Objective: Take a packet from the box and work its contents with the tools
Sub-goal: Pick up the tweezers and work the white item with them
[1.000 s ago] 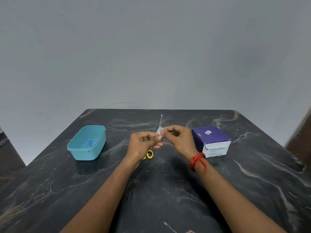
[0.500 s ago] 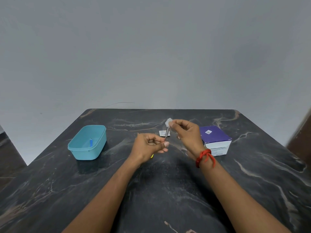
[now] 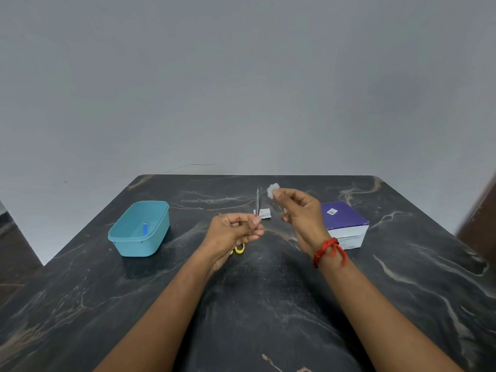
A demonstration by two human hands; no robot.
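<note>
My left hand (image 3: 233, 230) pinches thin metal tweezers (image 3: 258, 202), which point upward above the dark marble table (image 3: 257, 291). A small white swab (image 3: 273, 190) is pinched between the thumb and fingers of my right hand (image 3: 299, 213), raised a little right of the tweezers' tips and apart from them. The opened white packet (image 3: 264, 212) lies on the table behind my hands. To the right stands the purple and white box (image 3: 345, 222), lid shut. Yellow scissor handles (image 3: 239, 248) peek out under my left hand.
A teal plastic tub (image 3: 139, 229) sits at the left with a small blue item (image 3: 145, 229) inside. A grey wall rises behind the table's far edge. A red thread band (image 3: 328, 251) circles my right wrist.
The hands parted: my right hand lifted the swab up and to the right, while the tweezers stayed in my left hand. The packet now lies on the table.
</note>
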